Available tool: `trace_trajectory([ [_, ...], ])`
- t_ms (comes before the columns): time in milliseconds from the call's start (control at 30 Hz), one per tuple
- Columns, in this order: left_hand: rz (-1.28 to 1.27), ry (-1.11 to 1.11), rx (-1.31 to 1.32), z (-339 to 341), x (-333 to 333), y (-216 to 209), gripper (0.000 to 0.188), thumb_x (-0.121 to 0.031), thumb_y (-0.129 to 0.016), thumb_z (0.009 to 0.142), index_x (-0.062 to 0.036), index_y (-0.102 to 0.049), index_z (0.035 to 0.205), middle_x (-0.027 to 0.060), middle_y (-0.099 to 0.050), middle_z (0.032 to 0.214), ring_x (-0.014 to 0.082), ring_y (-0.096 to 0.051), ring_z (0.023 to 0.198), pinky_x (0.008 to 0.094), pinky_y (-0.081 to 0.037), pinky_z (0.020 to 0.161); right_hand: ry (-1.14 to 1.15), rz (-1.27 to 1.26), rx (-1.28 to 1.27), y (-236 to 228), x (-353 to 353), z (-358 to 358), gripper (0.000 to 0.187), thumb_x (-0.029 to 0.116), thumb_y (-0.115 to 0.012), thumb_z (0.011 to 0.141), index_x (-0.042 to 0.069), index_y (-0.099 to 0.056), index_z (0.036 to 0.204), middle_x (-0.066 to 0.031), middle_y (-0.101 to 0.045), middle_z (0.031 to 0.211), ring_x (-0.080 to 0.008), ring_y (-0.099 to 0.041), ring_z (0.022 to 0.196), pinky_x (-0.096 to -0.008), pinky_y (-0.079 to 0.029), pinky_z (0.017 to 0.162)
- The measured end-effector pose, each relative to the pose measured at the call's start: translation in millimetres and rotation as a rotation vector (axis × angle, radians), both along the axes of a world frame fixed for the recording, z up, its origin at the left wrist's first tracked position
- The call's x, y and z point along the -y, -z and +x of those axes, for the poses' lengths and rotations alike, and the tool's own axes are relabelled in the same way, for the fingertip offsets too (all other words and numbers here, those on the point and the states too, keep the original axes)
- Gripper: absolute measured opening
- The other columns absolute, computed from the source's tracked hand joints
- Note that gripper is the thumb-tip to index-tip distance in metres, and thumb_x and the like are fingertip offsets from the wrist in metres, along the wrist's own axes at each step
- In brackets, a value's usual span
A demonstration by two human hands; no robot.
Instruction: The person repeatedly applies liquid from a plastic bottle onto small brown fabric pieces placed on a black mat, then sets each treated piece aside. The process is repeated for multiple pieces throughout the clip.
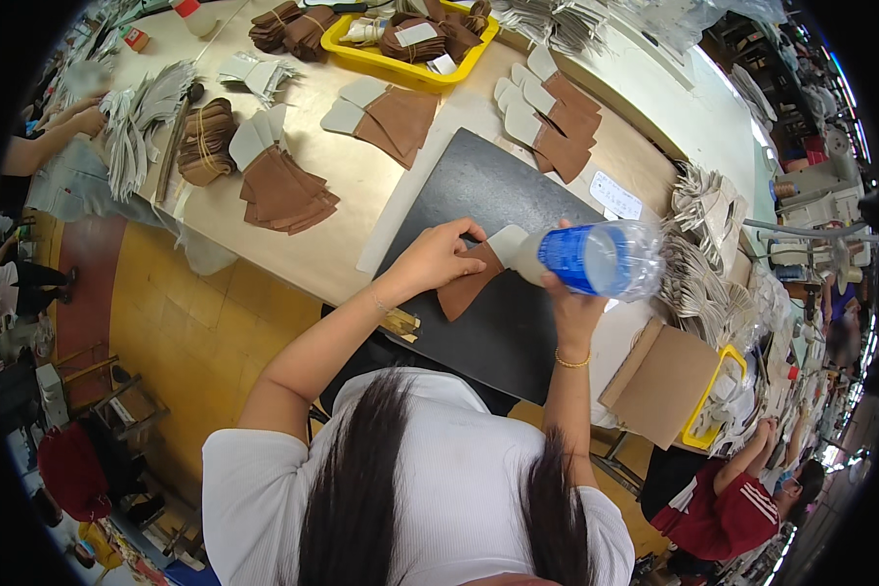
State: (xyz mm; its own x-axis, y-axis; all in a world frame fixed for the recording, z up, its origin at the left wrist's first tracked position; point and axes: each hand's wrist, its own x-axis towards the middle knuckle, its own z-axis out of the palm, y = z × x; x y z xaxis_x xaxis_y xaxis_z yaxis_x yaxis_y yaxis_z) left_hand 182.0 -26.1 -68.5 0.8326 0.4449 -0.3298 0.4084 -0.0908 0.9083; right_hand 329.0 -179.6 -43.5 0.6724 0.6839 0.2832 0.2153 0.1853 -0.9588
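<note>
My left hand [438, 258] has its thumb and fingers closed on a brown leather piece [472, 287] with a pale white end, over the dark grey mat [439, 342]. In my right hand [573, 305] is a clear plastic bottle [610, 260] with a blue label, tilted so that its narrow end meets the piece's white end. The fingers behind the bottle are partly hidden. Beyond the mat lie fanned brown pieces with white ends: one stack [285, 190] at the left, another group [393, 119] in the middle and a third [557, 117] at the right.
A yellow tray [459, 75] with tied brown bundles stands at the back. Bundles of pale strips [698, 254] line the right side. Near the right edge lies a brown cardboard sheet [666, 386] beside another yellow tray [721, 396]. Other people [737, 488] work at both sides.
</note>
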Motion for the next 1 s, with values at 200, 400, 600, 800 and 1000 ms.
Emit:
trace_trajectory([
  [200,-0.017,0.022,0.005,-1,-5,6,0.035,-0.011,-0.072,0.078,-0.0022,-0.056,0.107,0.0049,-0.062,0.066,0.0101,-0.056,0.059,0.0271,-0.043,0.056,-0.105,-0.2,0.487,5,-10,-9,0.059,0.014,-0.084,0.066,0.001,-0.057,0.118,-0.0108,-0.063,0.12,-0.0196,-0.06,0.107,-0.0319,-0.048,0.093],
  [400,-0.046,-0.009,0.024,0,-4,1,0.034,-0.01,-0.073,0.078,-0.0016,-0.056,0.106,0.0055,-0.062,0.066,0.0101,-0.055,0.058,0.0274,-0.042,0.056,0.179,-0.222,0.31,2,-2,21,0.06,0.013,-0.087,0.061,0.006,-0.062,0.116,-0.0075,-0.066,0.112,-0.0208,-0.063,0.098,-0.0317,-0.049,0.086],
  [600,0.012,-0.016,0.025,1,-3,8,0.034,-0.011,-0.073,0.078,-0.0013,-0.054,0.104,0.0074,-0.062,0.069,0.0119,-0.057,0.063,0.0281,-0.044,0.059,-0.06,-0.207,0.417,5,-17,-22,0.065,0.019,-0.089,0.059,0.003,-0.059,0.115,-0.0074,-0.066,0.111,-0.0204,-0.062,0.099,-0.0314,-0.047,0.089],
  [800,-0.01,-0.033,-0.025,1,-4,0,0.036,-0.012,-0.074,0.077,0.0,-0.051,0.103,0.011,-0.064,0.072,0.0164,-0.059,0.066,0.0302,-0.045,0.061,0.131,-0.412,0.334,5,-2,28,0.056,0.006,-0.081,0.069,0.002,-0.057,0.119,-0.0084,-0.062,0.116,-0.0186,-0.059,0.104,-0.033,-0.049,0.09],
  [1000,0.007,-0.028,-0.002,3,-6,10,0.037,-0.014,-0.075,0.077,0.0002,-0.051,0.101,0.0124,-0.064,0.074,0.0166,-0.06,0.066,0.03,-0.045,0.061,-0.004,-0.357,0.545,4,-21,-14,0.059,0.015,-0.084,0.067,0.004,-0.059,0.119,-0.0063,-0.064,0.116,-0.0184,-0.058,0.106,-0.0342,-0.046,0.092],
])
